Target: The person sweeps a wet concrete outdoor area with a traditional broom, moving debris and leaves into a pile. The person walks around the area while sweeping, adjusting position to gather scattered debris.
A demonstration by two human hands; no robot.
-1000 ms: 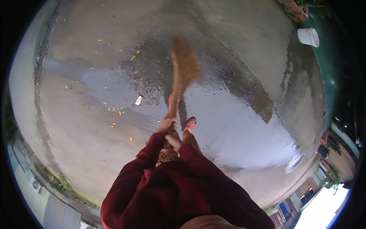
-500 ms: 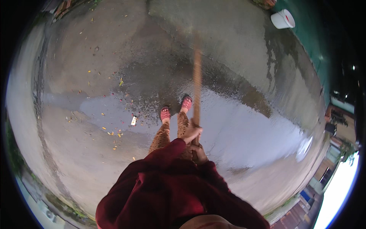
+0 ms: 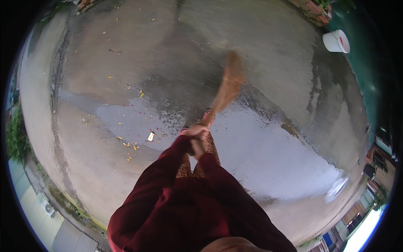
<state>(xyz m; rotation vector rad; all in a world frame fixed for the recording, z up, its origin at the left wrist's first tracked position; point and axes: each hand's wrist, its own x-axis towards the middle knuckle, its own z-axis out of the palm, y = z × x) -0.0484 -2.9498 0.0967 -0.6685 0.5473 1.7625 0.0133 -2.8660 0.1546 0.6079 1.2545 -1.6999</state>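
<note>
Worn on the head, the left fisheye looks steeply down: the hands (image 3: 197, 132) fairly near, the ground (image 3: 100, 168) farther off, the bucket (image 3: 333, 42) toward the round upper-right rim.

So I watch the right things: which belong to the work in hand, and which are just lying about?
In use:
brown straw-like broom
left hand and right hand, gripping it

Just about, untouched:
white round bucket
flat white rectangular scrap
small scattered yellow bits
</note>
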